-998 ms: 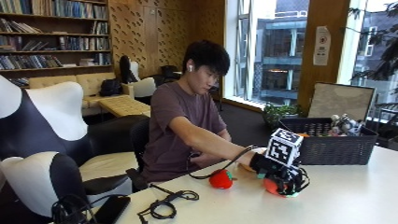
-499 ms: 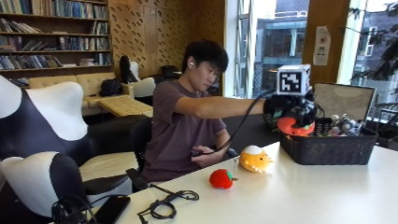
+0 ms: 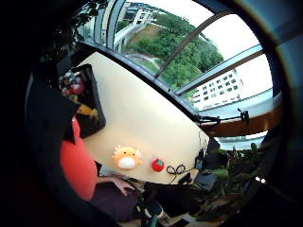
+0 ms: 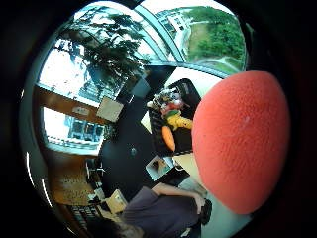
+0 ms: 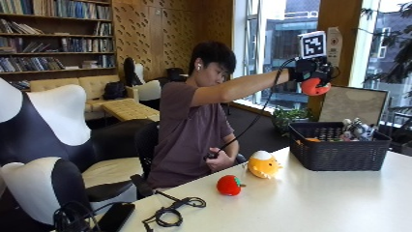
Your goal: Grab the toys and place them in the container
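A white bench [image 5: 334, 198] carries the things, and a person [image 5: 193, 130] sits behind it with the right arm stretched out high. Near the bench's far end stands a black woven container [image 5: 338, 147]; small toys show over its rim, and the thumb-side palm view looks down on an orange carrot-shaped toy [image 4: 168, 137] and a yellow one lying inside it.

The gloved right hand [image 5: 308, 75] is raised well above the bench, up and to the near side of the container and not directly over its middle. Its fingers are curled round an orange-red ball toy [image 5: 315, 87], which hangs just under the palm. In the thumb-side palm view that same toy fills a large part of the picture, close against the palm.

On the bench, between the person and the container, sits a yellow-orange plush toy [image 5: 262, 165] with a white top. Just beside it, nearer the bench's front edge, lies a red tomato toy [image 5: 228, 185] with a green stalk. The two are apart, not touching. A coiled black cable [image 5: 170, 212] lies near the bench's near corner.

The person's bare hand [image 5: 222, 157] rests low by the bench edge, gripping a cable.
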`<state>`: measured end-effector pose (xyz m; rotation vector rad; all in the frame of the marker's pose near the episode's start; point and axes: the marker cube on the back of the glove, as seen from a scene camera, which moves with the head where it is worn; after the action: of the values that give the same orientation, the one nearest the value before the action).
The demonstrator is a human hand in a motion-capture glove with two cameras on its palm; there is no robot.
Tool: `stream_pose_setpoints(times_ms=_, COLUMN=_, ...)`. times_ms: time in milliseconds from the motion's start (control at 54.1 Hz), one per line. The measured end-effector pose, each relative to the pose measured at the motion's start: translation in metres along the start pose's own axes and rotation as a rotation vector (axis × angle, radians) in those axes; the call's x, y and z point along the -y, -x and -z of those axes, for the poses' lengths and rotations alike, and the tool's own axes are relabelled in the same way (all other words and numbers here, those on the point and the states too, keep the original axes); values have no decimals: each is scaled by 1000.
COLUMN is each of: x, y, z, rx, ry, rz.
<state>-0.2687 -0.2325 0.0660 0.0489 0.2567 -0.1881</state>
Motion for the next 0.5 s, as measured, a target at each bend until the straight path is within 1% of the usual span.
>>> stream_pose_setpoints(times_ms=55, x=1, y=32, z=-8, rx=61, ry=17, rz=92)
stream_pose_setpoints(times_ms=129, x=3, y=56, z=-25, rx=25, ry=55, rz=84)
stream_pose_setpoints(times_ms=166, x=2, y=71, z=-31, rx=54, ry=80, rz=123)
stream_pose_setpoints(times_ms=185, x=2, y=78, z=-35, rx=60, ry=92, rz=121)
stream_pose_setpoints(times_ms=203, x=3, y=82, z=-40, rx=38, ry=102, rz=76)
stream_pose_setpoints(times_ms=259, x=11, y=79, z=-55, rx=-116, ry=124, rz=-179)
stream_pose_setpoints(times_ms=296, x=12, y=83, z=-63, rx=-157, ry=150, rz=-244)
stream_pose_setpoints(times_ms=333, x=12, y=94, z=-72, rx=-168, ry=195, rz=-257)
stream_pose_setpoints(times_ms=351, x=10, y=101, z=-75, rx=-145, ry=226, rz=-218)
stream_pose_setpoints(times_ms=406, x=-3, y=125, z=-80, rx=44, ry=358, rz=76)
stream_pose_setpoints(times_ms=425, x=-7, y=130, z=-81, rx=94, ry=408, rz=147)
stream_pose_setpoints(times_ms=462, x=-12, y=129, z=-83, rx=142, ry=489, rz=208)
stream_pose_setpoints(times_ms=499, x=-15, y=125, z=-83, rx=157, ry=521, rz=221)
